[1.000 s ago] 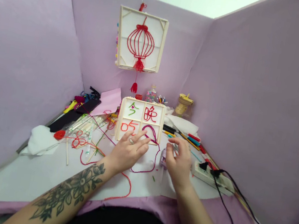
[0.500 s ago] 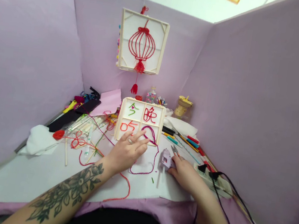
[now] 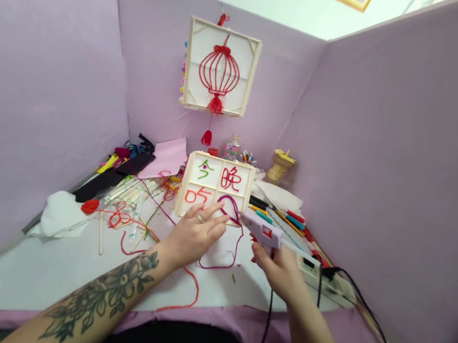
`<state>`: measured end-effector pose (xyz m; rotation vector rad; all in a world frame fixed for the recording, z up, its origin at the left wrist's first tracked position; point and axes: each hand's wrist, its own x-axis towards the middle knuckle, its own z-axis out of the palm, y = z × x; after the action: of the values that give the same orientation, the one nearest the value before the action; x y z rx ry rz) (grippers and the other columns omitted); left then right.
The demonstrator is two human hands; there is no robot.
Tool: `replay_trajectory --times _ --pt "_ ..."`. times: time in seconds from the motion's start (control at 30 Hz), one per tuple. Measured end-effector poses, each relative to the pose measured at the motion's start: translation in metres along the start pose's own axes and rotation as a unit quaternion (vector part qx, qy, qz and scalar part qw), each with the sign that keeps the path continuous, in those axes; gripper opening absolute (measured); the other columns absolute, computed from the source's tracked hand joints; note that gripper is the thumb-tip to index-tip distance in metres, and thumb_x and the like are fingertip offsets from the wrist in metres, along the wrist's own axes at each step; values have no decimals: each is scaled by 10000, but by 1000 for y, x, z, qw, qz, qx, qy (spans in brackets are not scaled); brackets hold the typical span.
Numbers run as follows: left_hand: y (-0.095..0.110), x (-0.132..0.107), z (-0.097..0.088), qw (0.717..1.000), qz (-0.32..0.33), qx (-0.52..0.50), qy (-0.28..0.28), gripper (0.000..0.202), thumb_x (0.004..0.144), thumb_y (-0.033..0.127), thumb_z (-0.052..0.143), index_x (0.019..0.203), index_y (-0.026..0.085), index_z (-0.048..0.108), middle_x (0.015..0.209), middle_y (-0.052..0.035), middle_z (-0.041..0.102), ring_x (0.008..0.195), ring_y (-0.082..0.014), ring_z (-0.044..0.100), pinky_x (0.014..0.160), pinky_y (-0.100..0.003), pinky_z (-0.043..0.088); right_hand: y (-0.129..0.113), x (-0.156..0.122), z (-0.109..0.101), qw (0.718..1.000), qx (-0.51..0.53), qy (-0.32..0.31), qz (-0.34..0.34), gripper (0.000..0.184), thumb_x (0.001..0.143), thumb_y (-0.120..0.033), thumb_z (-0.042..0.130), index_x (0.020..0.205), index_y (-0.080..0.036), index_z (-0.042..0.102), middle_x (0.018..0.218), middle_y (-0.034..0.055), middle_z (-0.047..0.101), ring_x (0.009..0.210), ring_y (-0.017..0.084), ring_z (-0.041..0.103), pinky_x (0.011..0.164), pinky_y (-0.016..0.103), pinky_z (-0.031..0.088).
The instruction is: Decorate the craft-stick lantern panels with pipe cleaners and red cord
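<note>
A small wooden-framed panel (image 3: 202,186) stands on the table, split into four white cells with yarn characters in green, red and orange. Purple yarn (image 3: 230,198) forms a loop in its lower right cell, and its loose tail trails down onto the paper. My left hand (image 3: 197,236) rests against the panel's lower part, fingers spread over the edge of the purple loop. In my right hand (image 3: 277,266) is a lilac hot glue gun (image 3: 262,228), its nozzle pointing left at the panel's lower right corner. A clear glue stick (image 3: 299,250) sticks out of its back.
A framed panel with a red yarn lantern (image 3: 219,71) hangs at the back. Yarn and sticks (image 3: 127,193) lie to the left, with a white cloth (image 3: 60,217). Markers (image 3: 294,221) and a power strip (image 3: 336,285) lie right; a black cord (image 3: 267,322) hangs below the gun.
My right hand has lifted the glue gun from the table and turned its nozzle left, up to the panel's corner. My left hand has stayed on the panel.
</note>
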<state>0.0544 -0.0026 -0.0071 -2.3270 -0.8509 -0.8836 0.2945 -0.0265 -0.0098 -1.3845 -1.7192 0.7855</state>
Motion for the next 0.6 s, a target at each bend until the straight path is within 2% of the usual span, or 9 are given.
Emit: replay_trajectory --times 0.3,0.43,0.6 --pt "1 0 1 1000 -1 4 -4 213 965 146 406 980 207 610 1225 11 675 1309 -197 479 1075 -391 257 10 7 6 1000 -19 -9 12 364 846 -496 530 969 -170 634 718 46 641 695 202 613 620 316 511" --pt "1 1 0 1000 1 7 -6 211 971 152 398 973 202 602 1226 14 675 1303 -203 486 1060 -393 266 0 2 7 996 -81 24 16 368 845 -501 509 990 -192 646 737 44 647 747 224 628 672 348 520" --pt "2 2 -2 1000 4 11 -7 210 979 167 388 979 200 595 1227 9 674 1300 -209 491 1036 -387 279 -18 -6 7 981 -185 21 -46 369 873 -445 445 1067 -206 648 814 66 668 900 256 632 807 387 503"
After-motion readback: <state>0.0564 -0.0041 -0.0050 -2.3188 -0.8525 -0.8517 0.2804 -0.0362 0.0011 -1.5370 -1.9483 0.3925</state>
